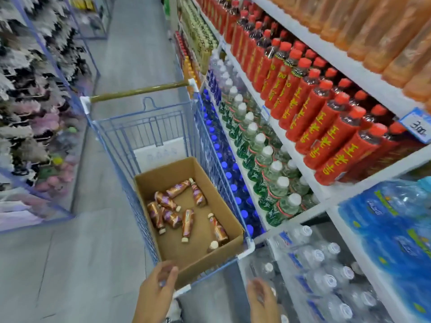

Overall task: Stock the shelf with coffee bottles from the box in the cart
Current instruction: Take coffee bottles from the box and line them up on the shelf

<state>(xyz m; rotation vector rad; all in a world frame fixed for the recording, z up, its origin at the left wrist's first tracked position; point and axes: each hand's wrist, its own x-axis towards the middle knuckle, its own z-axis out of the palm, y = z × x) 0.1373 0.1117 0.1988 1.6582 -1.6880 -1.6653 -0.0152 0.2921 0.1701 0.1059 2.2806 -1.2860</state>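
Observation:
An open cardboard box sits in the blue wire cart. Several small copper-brown coffee bottles with cream caps lie loose on the box floor. My left hand hovers at the box's near corner with loosely curled fingers, holding nothing. My right hand hangs relaxed to the right of the cart, near the low shelf of water bottles, and is also free of any bottle.
The shelving unit on the right holds red-labelled bottles, green and blue bottles below, and clear water bottles at the bottom. Racks of hanging goods line the left. The grey aisle floor runs ahead past the cart handle.

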